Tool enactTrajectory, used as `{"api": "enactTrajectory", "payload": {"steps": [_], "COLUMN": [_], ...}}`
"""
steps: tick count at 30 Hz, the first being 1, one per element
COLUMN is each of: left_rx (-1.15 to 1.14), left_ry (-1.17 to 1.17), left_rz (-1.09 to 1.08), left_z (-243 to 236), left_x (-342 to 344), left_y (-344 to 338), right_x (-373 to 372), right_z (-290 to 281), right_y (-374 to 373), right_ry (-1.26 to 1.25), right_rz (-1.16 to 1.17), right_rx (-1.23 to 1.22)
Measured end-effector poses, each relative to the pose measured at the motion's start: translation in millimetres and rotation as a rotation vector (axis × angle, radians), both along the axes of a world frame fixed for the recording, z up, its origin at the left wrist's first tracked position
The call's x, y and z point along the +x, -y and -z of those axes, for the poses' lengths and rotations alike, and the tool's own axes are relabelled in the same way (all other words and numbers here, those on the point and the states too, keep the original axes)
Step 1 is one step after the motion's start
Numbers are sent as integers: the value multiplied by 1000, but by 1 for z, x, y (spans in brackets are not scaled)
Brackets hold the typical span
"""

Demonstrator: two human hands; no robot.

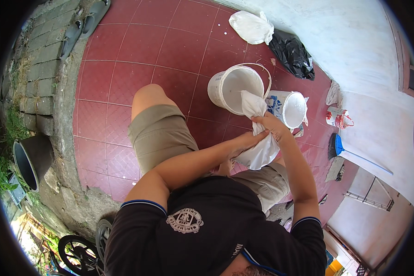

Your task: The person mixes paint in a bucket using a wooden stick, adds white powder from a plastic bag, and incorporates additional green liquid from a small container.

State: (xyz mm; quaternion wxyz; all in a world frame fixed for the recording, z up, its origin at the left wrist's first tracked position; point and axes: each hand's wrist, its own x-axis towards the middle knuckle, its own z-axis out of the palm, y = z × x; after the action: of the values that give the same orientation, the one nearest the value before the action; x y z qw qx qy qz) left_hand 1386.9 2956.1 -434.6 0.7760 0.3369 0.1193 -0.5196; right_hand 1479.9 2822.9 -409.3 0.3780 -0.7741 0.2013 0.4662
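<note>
Both my hands grip a white cloth or sack (262, 154), its twisted upper end rising over the near rim of a large white bucket (221, 89) with a wire handle. My right hand (272, 125) is closed around it just below that end. My left hand (248, 141) holds it a little lower and to the left, fingers against the fabric. The sack's lower part hangs between my knees, partly hidden by my arms. To the right of the large bucket is a second white bucket (295, 110) with blue print and a whitish coating inside.
Against the wall are a white bag (250, 26), a black bag (290, 55), pale strands (334, 94), a small red-and-white pail (336, 117) and a blue broom (339, 145). Left, beside the tiled floor (138, 46), are sandals (93, 18), a black tub (27, 163) and wheels (73, 253).
</note>
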Motion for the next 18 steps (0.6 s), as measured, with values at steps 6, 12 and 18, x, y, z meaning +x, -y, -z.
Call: {"api": "enactTrajectory", "payload": {"steps": [6, 12, 18], "left_rx": [-28, -20, -59], "left_ry": [-13, -38, -48], "left_rz": [-4, 12, -15], "left_z": [-8, -17, -11], "left_x": [1, 4, 2], "left_y": [-7, -14, -12], "right_x": [-1, -2, 0], "right_z": [11, 20, 26], "right_y": [6, 13, 13], "right_ry": [-9, 13, 29], "right_rz": [55, 24, -25], "right_rx": [4, -54, -117]}}
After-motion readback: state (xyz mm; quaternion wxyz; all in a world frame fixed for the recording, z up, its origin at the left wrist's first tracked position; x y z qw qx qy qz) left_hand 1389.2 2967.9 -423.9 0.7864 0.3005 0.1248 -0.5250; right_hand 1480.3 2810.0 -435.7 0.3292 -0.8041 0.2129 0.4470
